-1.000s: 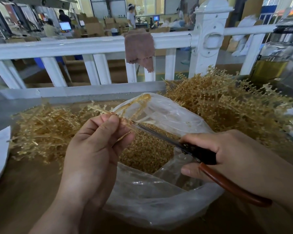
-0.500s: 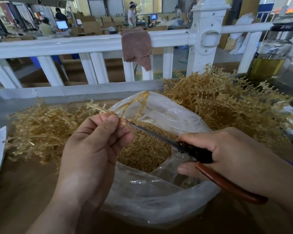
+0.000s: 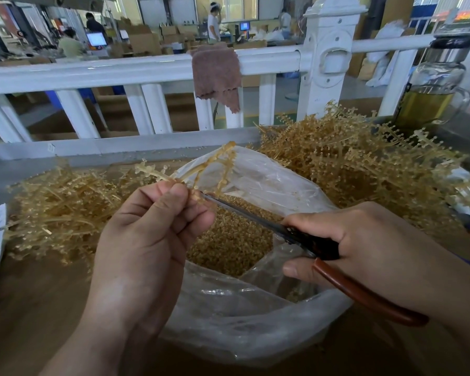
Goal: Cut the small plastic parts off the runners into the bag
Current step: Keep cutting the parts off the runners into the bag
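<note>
Your left hand still pinches the runner at centre frame, above the bag. Your right hand grips the scissors, blades nearly closed, I think. Little has moved, so more parts need cutting.

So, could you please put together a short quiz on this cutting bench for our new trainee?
1. True or false: the clear plastic bag is empty.
2. Which tool does the right hand hold? A) a knife B) scissors C) tweezers
3. Fill in: the left hand pinches a ____.

Key: 1 false, it holds cut parts; 2 B; 3 runner.
</note>
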